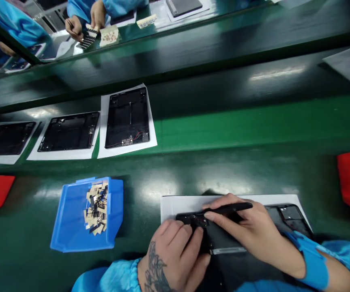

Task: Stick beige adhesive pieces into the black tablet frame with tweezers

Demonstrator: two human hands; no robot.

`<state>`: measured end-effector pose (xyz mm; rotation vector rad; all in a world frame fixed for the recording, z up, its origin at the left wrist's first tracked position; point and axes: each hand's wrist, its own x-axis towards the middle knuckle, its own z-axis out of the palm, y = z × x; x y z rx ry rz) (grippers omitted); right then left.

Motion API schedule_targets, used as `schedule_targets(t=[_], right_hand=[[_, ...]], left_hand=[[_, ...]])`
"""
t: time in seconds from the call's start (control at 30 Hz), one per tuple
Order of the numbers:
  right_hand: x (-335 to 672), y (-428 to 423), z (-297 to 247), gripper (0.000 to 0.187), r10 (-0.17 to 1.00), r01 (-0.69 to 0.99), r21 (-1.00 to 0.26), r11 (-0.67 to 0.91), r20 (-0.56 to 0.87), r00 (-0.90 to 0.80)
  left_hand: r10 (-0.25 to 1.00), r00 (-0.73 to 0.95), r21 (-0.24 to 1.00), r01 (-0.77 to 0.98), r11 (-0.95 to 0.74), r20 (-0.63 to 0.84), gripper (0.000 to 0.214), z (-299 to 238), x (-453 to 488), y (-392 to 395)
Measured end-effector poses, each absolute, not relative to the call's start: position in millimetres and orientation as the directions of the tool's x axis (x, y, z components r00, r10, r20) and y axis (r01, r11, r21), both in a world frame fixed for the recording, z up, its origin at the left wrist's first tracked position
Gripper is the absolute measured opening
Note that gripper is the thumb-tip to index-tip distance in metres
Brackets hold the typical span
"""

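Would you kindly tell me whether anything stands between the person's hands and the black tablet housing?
Nothing separates the left hand, which rests on the black tablet housing; only the black pen-shaped tool in the right hand lies between that hand and the housing.

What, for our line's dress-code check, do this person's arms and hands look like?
Neither the left hand nor the right hand wears a glove. The left wrist bears a dark floral tattoo beside a light-blue sleeve; the right forearm has a brighter blue band near its sleeve.
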<state>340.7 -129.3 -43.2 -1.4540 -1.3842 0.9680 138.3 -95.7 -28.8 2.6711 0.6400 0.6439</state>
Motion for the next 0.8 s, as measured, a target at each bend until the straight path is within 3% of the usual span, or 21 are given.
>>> schedule_targets(t=[0.2,0.8], right_hand=[[340.2,-129.4,-41.7,0.004,0.994,0.369,-0.927,0.072,0.095,0.046],[343.0,-129.3,-39.2,0.012,0.980,0.472,-0.863,0.179,0.199,-0.007]], left_hand=[[0.529,0.778,0.264,0.460,-0.848,0.340,0.025,-34.4,135.9,-91.9],[0.471,0.823,0.154,0.445,-0.882,0.317,0.021,-37.5,137.2,-87.4]])
